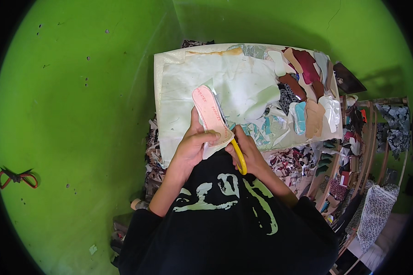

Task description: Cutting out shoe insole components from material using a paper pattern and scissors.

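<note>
My left hand [191, 145] is closed on a pink shoe insole [209, 112] with red printing, thumb on its face. Pale material shows along the insole's edges and below its lower end. My right hand [248, 150] grips scissors [239, 158] by their yellow handle. The dark blades lie along the insole's right edge, partly hidden by it. Both hands are held in front of my body, over the near edge of the table [159, 94]. A crumpled white sheet [179, 73] lies on the tabletop beyond the insole.
Cut sole-shaped pieces [315, 119] in tan, maroon, white and turquoise crowd the table's right side. Fabric scraps [289, 167] are heaped below the near edge. A wooden rack [371, 137] with fabrics stands at right. Red-handled scissors [17, 178] hang on the green wall [69, 133].
</note>
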### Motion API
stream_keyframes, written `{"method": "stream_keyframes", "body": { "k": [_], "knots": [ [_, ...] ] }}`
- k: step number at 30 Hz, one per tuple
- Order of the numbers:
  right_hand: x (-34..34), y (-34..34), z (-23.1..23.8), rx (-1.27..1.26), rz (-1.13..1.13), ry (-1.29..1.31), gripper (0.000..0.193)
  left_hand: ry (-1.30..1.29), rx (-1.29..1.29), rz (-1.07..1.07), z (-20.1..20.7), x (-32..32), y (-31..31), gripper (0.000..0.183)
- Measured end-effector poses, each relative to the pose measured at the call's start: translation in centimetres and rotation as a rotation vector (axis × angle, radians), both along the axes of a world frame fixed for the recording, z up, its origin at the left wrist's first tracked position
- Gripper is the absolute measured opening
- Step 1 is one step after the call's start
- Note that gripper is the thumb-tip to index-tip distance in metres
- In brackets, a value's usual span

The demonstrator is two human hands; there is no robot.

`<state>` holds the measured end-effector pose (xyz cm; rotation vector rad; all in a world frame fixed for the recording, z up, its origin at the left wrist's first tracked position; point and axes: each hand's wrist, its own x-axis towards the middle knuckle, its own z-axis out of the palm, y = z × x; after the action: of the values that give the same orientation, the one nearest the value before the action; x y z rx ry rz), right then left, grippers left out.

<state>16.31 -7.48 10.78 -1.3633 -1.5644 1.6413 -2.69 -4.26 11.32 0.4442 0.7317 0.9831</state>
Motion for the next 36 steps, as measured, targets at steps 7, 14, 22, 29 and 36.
{"method": "stream_keyframes", "body": {
  "k": [7,14,22,29,36],
  "knots": [
    [0.3,0.8,0.2,-0.008,-0.026,0.049,0.045,-0.029,0.018,-0.072,-0.1,-0.3,-0.2,0.104],
    [1.4,0.5,-0.6,-0.130,0.028,0.263,0.057,-0.057,0.074,-0.045,-0.9,-0.9,-0.3,0.104],
    [1.6,0.5,-0.8,-0.069,-0.119,0.625,0.064,0.204,0.200,0.146,-1.0,-0.3,0.1,0.098],
    [-1.9,1.3,1.6,0.027,-0.373,0.274,0.029,0.447,0.293,0.224,-0.8,1.0,-0.7,0.082],
    [-1.7,0.5,2.0,-0.021,-0.276,0.262,0.028,0.312,0.163,0.406,-0.6,1.1,0.2,0.047]
  ]
}}
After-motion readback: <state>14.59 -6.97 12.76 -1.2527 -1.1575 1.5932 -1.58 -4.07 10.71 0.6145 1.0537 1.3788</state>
